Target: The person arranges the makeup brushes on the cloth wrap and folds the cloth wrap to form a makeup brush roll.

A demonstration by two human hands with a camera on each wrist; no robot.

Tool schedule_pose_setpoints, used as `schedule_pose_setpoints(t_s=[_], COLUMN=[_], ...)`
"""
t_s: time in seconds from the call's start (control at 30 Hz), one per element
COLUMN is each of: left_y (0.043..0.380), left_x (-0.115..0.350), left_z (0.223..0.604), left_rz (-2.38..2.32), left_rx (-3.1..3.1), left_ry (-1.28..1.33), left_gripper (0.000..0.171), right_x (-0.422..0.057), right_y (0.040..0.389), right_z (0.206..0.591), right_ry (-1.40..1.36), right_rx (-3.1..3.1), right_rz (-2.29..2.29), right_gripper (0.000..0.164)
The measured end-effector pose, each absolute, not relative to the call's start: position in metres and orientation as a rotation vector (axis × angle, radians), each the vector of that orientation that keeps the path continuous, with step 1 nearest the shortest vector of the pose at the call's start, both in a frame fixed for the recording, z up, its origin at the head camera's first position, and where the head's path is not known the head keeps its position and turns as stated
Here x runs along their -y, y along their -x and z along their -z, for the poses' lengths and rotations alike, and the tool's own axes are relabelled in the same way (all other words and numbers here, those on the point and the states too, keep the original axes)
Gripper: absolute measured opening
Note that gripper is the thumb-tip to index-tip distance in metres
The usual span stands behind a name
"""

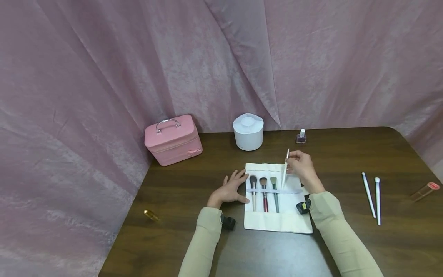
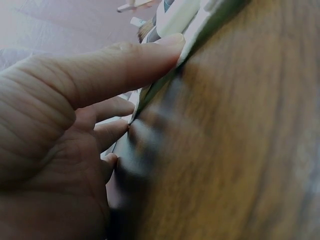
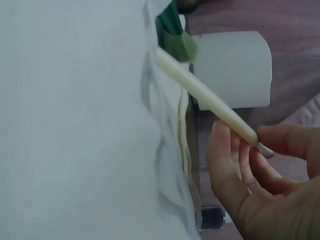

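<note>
A white fabric brush roll (image 1: 277,222) lies unfolded on the table. Under its pale elastic band (image 1: 292,191) sit three makeup brushes: one with a pale handle (image 1: 254,200), one with a red handle (image 1: 265,202) and one with a green handle (image 1: 276,202). My right hand (image 1: 303,169) pinches a slim white brush (image 3: 205,97) near its silver-coloured end, between thumb and fingers. That brush slants down beside the green one, its lower end at the band. With fingers spread, my left hand (image 1: 229,190) rests at the roll's left edge, thumb on the fabric.
Two white brushes (image 1: 377,200) and a lipstick-like tube (image 1: 425,191) lie to the right. At the back stand a pink case (image 1: 173,140), a white container (image 1: 248,132) and a nail polish bottle (image 1: 301,137). A small gold tube (image 1: 151,215) lies at the left.
</note>
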State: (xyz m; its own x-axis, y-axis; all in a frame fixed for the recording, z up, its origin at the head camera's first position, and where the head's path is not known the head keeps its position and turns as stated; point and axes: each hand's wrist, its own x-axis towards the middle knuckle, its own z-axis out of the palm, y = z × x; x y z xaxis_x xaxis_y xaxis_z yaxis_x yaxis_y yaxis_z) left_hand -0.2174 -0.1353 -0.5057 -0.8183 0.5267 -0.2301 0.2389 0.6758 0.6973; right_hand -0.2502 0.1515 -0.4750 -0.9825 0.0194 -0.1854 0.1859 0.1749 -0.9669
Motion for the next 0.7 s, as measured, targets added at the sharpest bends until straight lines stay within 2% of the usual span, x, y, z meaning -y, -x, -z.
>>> schedule_pose_setpoints(t_s=[0.3,0.7], left_y=[0.2176,0.2176], left_x=[0.1345,0.1341], left_z=[0.5062,0.5044], left_rz=[-0.923,-0.936], left_rx=[-2.485,-2.477], left_ry=[-0.594,-0.575], left_gripper=[0.096,0.095], right_x=[-0.1467,-0.1411], right_y=[0.2467,0.2404], right_z=[0.4751,0.4798], right_ry=[-0.142,-0.148], right_rx=[-2.272,-2.28], right_rz=[1.748,1.666], right_gripper=[0.039,0.026])
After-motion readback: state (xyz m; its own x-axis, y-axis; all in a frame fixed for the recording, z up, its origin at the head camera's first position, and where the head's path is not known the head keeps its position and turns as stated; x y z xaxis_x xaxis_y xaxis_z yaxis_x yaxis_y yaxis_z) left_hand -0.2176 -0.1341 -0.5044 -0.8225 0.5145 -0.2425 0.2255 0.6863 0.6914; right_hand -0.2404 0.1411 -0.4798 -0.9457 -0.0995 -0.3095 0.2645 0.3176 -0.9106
